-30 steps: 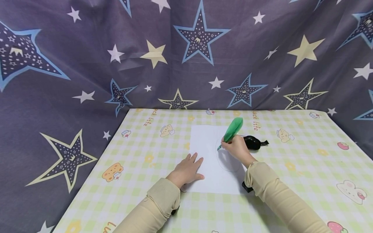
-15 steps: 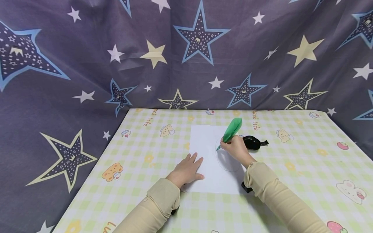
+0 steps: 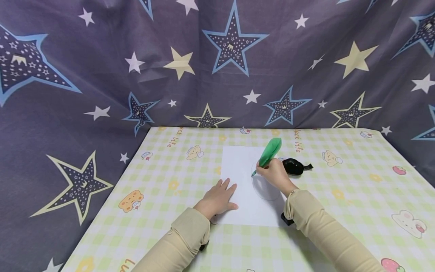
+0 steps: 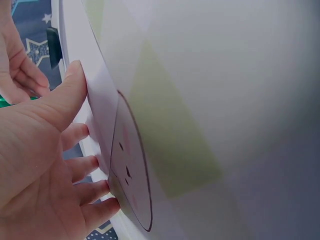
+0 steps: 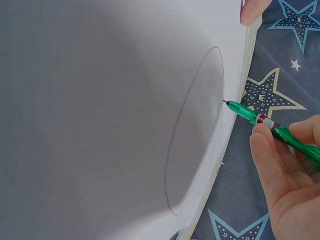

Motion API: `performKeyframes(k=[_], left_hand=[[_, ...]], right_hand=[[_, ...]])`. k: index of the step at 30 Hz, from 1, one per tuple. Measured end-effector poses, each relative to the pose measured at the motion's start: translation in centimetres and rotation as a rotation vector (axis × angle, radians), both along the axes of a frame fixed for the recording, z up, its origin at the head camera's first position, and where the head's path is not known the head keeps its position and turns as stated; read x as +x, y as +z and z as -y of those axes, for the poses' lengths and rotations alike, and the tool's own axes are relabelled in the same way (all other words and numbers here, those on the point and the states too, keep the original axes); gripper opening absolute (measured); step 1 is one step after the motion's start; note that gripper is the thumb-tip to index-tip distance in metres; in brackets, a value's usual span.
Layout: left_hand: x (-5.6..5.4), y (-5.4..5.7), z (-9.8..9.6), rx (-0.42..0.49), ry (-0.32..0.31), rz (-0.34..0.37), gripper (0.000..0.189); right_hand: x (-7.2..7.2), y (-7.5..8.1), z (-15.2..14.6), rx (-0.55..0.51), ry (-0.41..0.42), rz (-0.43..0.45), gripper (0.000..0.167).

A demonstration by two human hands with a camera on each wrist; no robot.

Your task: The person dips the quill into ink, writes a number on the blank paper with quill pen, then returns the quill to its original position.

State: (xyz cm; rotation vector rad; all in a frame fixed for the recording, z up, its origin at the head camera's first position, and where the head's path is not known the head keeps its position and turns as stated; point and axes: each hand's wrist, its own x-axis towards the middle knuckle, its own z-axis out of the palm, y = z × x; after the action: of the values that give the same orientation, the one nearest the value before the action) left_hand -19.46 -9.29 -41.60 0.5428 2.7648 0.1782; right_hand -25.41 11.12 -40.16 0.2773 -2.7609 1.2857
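In the head view a white sheet of paper [image 3: 238, 162] lies on the table, bearing a thin drawn oval [image 5: 172, 135] that shows whole in the right wrist view. My right hand [image 3: 273, 174] pinches a green pen [image 5: 295, 141] with a green feather-shaped top [image 3: 270, 151]. Its dark tip meets the oval's line on the side toward my left hand. My left hand [image 3: 217, 198] lies with fingers spread across the paper's left edge, thumb pointing right. In the left wrist view, that hand [image 4: 45, 165] has its fingertips at the paper.
A black rounded object [image 3: 293, 166] with a short strap sits just beyond my right hand. The table wears a green-and-white checked cloth [image 3: 153, 211] printed with cartoon figures. A dark star-patterned curtain [image 3: 149, 34] hangs directly behind the table's far edge.
The pen tip has shifted slightly down and left along the oval's left side, my right hand moving a little with it. My left hand stays in place on the paper.
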Motion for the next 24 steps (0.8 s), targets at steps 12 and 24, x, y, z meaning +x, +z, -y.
performKeyframes(k=[12,24], left_hand=[[0.4,0.5,0.0,0.028,-0.002,0.0,0.071],[0.4,0.5,0.0,0.039,0.012,0.015,0.072]], right_hand=[[0.0,1.0,-1.1,-0.001,-0.042,-0.004,0.014],[-0.1,1.7,-2.3,-0.019,-0.051,-0.002,0.018]])
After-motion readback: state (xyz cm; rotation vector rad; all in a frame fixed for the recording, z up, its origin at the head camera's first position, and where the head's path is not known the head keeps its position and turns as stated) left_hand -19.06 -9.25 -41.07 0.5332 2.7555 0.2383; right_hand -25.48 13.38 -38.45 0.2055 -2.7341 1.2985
